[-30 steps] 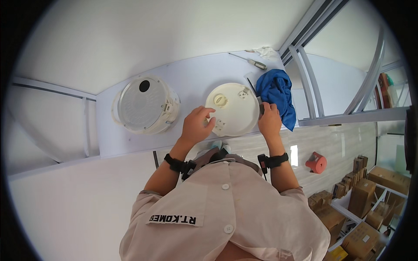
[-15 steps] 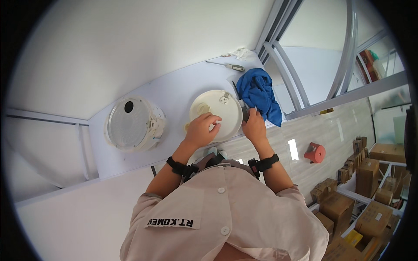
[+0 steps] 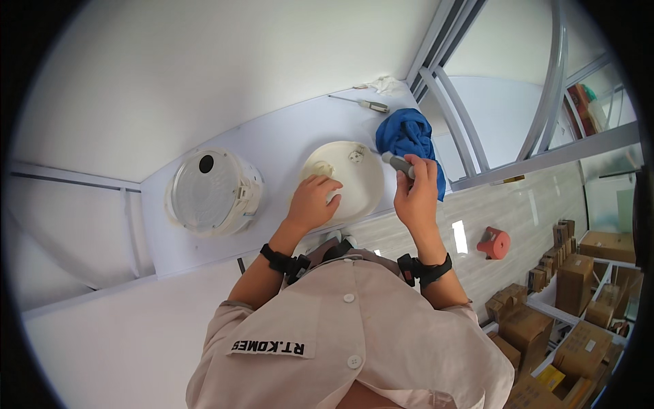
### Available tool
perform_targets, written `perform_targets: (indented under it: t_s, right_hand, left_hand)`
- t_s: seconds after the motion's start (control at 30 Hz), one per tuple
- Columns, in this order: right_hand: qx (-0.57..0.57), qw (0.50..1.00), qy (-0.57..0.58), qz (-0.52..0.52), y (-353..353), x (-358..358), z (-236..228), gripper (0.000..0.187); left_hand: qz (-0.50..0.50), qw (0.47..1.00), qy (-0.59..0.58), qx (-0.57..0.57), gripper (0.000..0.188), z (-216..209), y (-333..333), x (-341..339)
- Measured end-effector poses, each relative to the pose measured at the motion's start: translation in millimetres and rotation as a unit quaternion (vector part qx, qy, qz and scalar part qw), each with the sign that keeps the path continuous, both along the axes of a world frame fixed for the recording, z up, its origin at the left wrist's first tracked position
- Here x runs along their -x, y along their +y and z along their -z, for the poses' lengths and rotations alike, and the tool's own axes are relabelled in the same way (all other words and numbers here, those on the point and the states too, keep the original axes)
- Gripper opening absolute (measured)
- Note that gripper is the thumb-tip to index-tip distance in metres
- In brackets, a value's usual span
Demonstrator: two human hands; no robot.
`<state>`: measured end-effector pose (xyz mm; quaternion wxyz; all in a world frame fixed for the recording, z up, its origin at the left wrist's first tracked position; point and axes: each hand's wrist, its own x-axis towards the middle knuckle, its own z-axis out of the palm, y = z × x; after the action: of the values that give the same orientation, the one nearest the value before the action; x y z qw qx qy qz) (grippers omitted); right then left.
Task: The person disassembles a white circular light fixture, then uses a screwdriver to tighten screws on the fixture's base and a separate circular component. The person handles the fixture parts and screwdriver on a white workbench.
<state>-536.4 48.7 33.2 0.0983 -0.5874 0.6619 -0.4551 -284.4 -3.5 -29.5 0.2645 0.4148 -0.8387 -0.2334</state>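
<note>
Blue cloth (image 3: 406,129) is bunched up just past my right hand (image 3: 417,194), with a screwdriver (image 3: 374,106) lying farther back and a white pot (image 3: 204,194) well off to the left. Got that hand closed round a grey tool (image 3: 400,165) right of the cream disc (image 3: 359,185), while my left hand (image 3: 310,204) hangs loose over the disc's left part, thumb apart from fingers, can't tell if it's touching. Disc sits near the table's (image 3: 276,133) front edge, with a stretch of tabletop between it and the pot.
</note>
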Motion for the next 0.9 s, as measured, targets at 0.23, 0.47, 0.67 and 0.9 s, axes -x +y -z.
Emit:
perform_targets:
  t_s: [0.23, 0.47, 0.67, 0.9]
  right_hand:
    - [0.130, 0.987, -0.014, -0.099, -2.2, -9.2, -26.0, 0.035]
    - [0.115, 0.966, -0.031, -0.228, 1.4, -20.7, -23.1, 0.044]
    - [0.130, 0.952, 0.019, -0.277, -1.0, -25.3, -23.2, 0.049]
    - [0.118, 0.946, 0.011, -0.302, 2.5, -24.4, -18.5, 0.050]
  left_hand:
    - [0.026, 0.999, -0.033, -0.029, 0.023, -5.4, 6.6, -17.4]
    - [0.069, 0.993, -0.090, -0.035, 0.036, 11.6, 14.5, -31.3]
    - [0.102, 0.988, -0.108, -0.040, 0.061, 9.6, 13.9, -37.4]
    - [0.100, 0.987, -0.115, -0.050, 0.073, 16.6, 9.8, -38.2]
